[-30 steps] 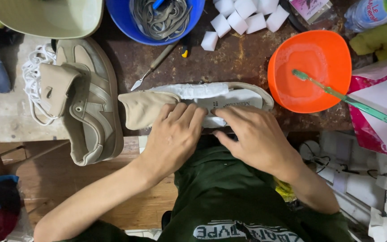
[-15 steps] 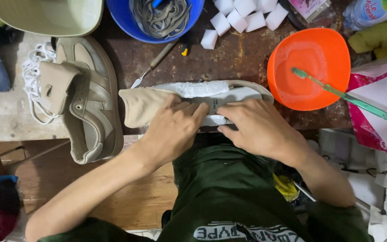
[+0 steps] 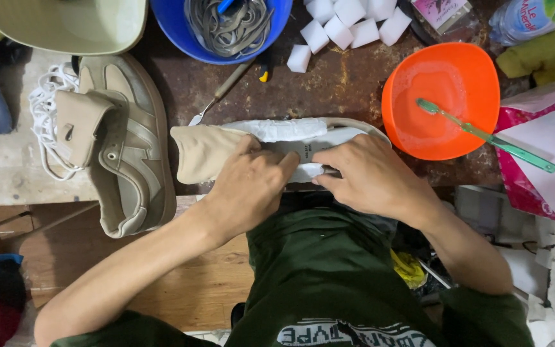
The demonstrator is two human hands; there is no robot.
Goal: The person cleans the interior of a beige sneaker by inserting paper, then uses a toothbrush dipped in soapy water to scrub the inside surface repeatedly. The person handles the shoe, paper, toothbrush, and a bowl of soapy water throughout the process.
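At the far left edge of the worktop, a beige shoe (image 3: 126, 144) lies on its side with its tongue folded out and white laces (image 3: 43, 122) bunched against it, its toe hanging past the table's near edge (image 3: 8, 193). Just right of it, a second shoe (image 3: 277, 144) lies across the near edge, white paper stuffing showing along its top. The left hand (image 3: 248, 186) presses down over the shoe's middle, fingers curled onto the insole, gripping it; the right hand (image 3: 370, 177) clamps the part beside it, fingertips nearly meeting the left's. Behind, a scraper (image 3: 216, 96) lies in the bare strip below a blue bowl (image 3: 223, 29), with white sponges (image 3: 348, 26) to the right. Further right, an orange bowl (image 3: 441, 99) sits close to the shoe's end, a green toothbrush (image 3: 486, 136) jutting over its rim toward a pink bag (image 3: 547, 160).
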